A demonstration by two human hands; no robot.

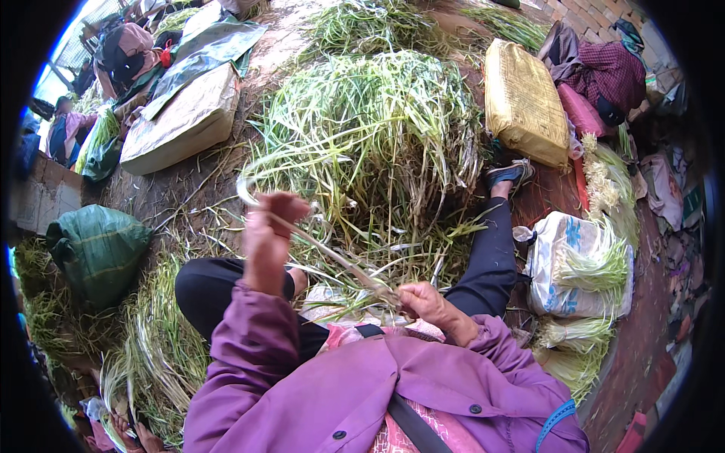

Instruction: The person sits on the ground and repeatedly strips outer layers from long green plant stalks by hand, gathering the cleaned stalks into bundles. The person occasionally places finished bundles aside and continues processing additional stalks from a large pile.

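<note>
My right hand grips the root end of a long green-leaved plant, perhaps a garlic or leek plant, low in front of my lap. Its pale stalk runs up and left to my left hand, whose blurred fingers curl around it. Beyond that hand the stalk bends sharply, and its leaves trail off to the right. Directly before me stands a big heap of the same plants, with brown roots and dry stems on its near side. Loose leaves lie between my legs.
A white sack with pale stalks on it stands at right, more bundles below. Behind are a yellow wrapped block and a whitish one. A green sack sits left. Other people work around, one person's hands at lower left.
</note>
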